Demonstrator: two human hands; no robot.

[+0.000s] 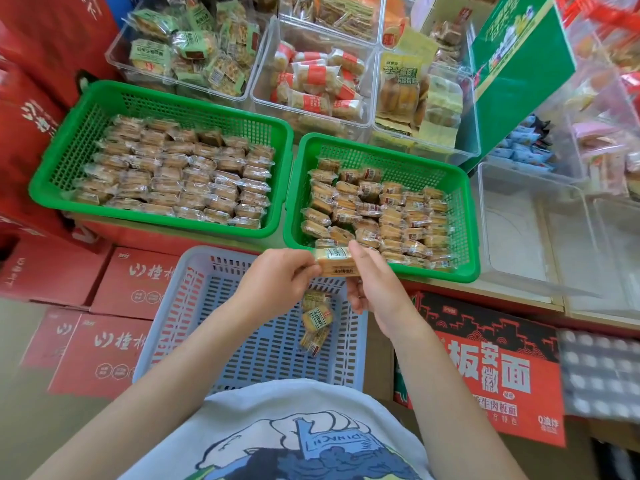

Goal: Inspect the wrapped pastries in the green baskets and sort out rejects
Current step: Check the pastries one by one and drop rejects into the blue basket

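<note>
Wrapped pastry [335, 262] in the head view is pinched at its two ends, the left hand [277, 282] on one side and the right hand [375, 289] on the other, held above the grey basket [180, 306] just in front of the right green basket [465, 233]. A loose pinch on the slick film could let it slip, probably among the rejects [316, 322] below unjudged. Two green baskets, the left green basket [52, 168] tidily packed; one grey basket holding about three pastries.
</note>
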